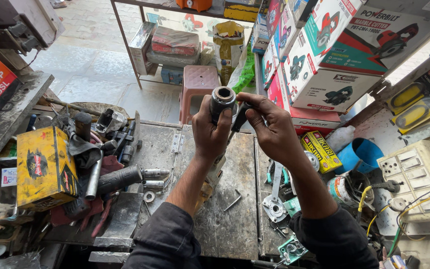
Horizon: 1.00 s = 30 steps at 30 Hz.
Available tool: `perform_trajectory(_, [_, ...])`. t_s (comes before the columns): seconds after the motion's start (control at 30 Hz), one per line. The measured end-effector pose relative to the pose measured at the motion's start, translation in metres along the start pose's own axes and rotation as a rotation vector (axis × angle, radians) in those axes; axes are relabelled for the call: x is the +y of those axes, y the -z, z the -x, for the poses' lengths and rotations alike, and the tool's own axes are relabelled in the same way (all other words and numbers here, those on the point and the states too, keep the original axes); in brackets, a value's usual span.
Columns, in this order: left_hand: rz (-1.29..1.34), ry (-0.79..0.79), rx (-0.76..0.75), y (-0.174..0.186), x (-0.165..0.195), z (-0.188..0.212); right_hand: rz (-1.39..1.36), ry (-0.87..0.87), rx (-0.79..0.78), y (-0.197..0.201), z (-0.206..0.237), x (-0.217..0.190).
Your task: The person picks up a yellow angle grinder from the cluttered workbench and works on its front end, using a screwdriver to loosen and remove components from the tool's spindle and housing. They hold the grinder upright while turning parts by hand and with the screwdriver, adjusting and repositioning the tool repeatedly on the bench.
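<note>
My left hand [211,130] is wrapped around a grey metal cylinder with an open round end [223,98], the front of a power tool held upright above the workbench. The tool's yellowish body [210,182] shows below my wrist. My right hand [269,127] pinches a thin dark tool [239,117] against the side of the cylinder. Both sleeves are dark.
The metal workbench [225,224] carries a small hex key [233,202], a washer [149,196], a black-handled tool [120,178], a yellow box [43,167] and greasy parts at left. Boxed power tools [334,55] stack at right, beside a blue cup [362,152] and a switchboard [416,179]. A pink stool [198,84] stands beyond.
</note>
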<state>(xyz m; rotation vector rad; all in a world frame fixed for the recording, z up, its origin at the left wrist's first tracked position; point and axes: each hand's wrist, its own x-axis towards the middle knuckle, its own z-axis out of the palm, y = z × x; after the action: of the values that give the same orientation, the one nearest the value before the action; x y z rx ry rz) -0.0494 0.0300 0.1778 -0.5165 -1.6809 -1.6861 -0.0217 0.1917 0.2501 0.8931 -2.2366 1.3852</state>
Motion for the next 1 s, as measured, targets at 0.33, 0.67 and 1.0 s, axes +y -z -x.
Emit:
perform_trajectory(0.33, [-0.008, 0.008, 0.001, -0.0011, -0.0022, 0.0007, -0.097, -0.119, 0.067, -0.0024, 0.0032, 0.0035])
perform_trajectory(0.67, [-0.017, 0.0, 0.003, -0.0004, -0.0004, -0.0004, -0.015, -0.019, 0.09, -0.0077, 0.0021, 0.003])
perform_trajectory(1.0, [-0.026, 0.011, 0.008, 0.0, -0.0021, 0.0, -0.054, -0.008, 0.077, -0.0084, 0.0029, 0.01])
